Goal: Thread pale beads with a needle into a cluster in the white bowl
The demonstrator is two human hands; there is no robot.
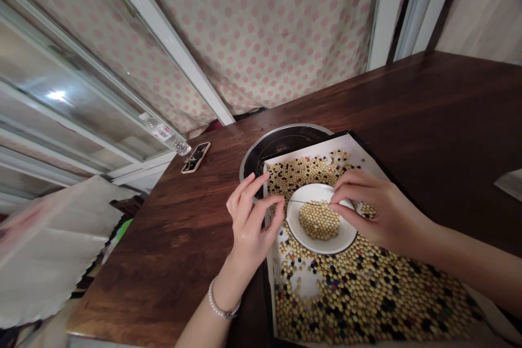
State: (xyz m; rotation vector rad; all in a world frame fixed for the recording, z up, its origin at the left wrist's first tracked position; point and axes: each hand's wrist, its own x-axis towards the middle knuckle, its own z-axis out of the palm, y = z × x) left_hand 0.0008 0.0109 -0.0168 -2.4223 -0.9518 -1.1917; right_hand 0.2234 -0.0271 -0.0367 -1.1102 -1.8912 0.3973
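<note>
A thin dark string [300,202] stretches between my two hands over a white bowl [294,228]. My left hand [253,220], with a beaded bracelet [218,304] at the wrist, pinches one end at the bowl's left. My right hand [369,206] pinches the other end above the bowl's right rim; its fingertips partly hide what they hold. Pale yellow beads [320,221] lie in the bowl. The bowl rests in a shallow tray [270,283] spread with yellow, black and a few coloured beads [367,293].
The tray partly overlaps a round black plate [277,144] on the dark wooden table [183,239]. A phone [196,157] and a clear plastic bottle [167,134] are at the back left. A dotted curtain [285,27] hangs behind. Something white [510,184] lies at the right.
</note>
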